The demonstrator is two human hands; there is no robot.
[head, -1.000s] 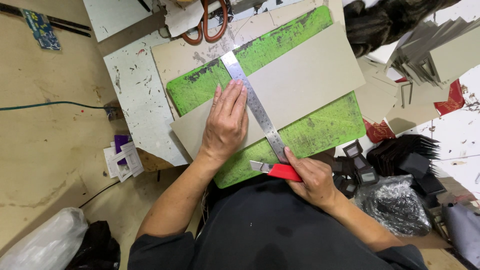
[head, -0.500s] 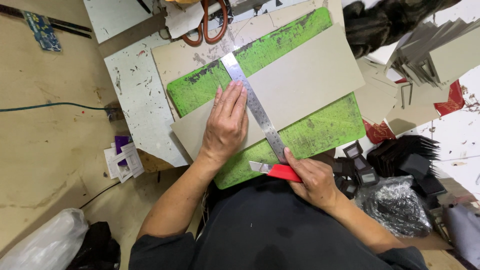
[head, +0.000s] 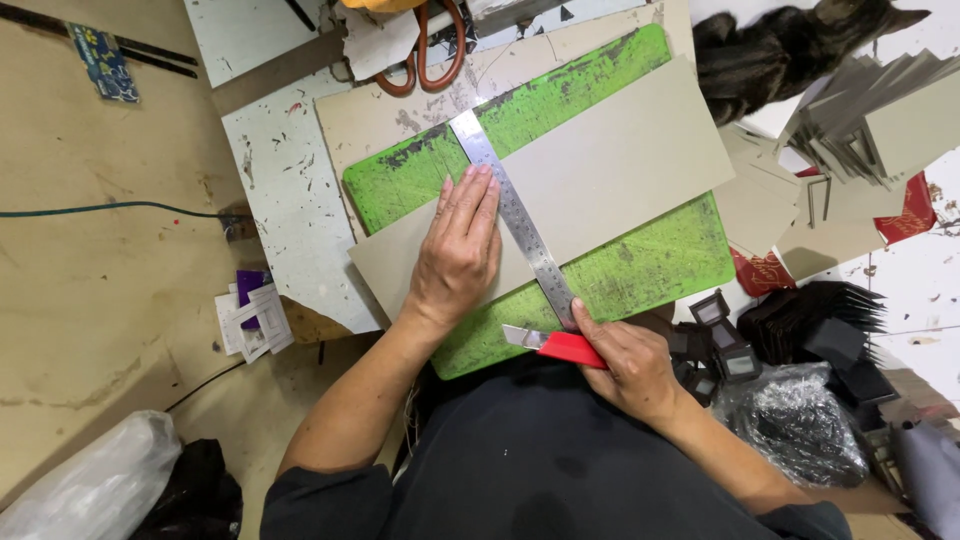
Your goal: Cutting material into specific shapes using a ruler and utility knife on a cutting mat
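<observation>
While my left hand (head: 458, 252) lies flat with its fingers stretched and close together, it presses a grey cardboard sheet (head: 600, 185) and the edge of a steel ruler (head: 515, 218) down onto the green cutting mat (head: 640, 270). The ruler runs just beside my fingertips on their right and slants down toward my right hand (head: 625, 362). That hand is curled tight around a red utility knife (head: 555, 345), whose blade points left at the ruler's near end, over the mat's lower edge. Beyond my left fingertips, past the mat's far edge, orange-handled scissors (head: 425, 55) lie on the bench. To the right of my knife hand sit small black boxes (head: 720, 340), a crumpled black plastic bag (head: 800, 425) and a stack of cut grey card pieces (head: 870, 130). Both forearms reach forward from my dark shirt, the left wrist straight, the right bent inward.
</observation>
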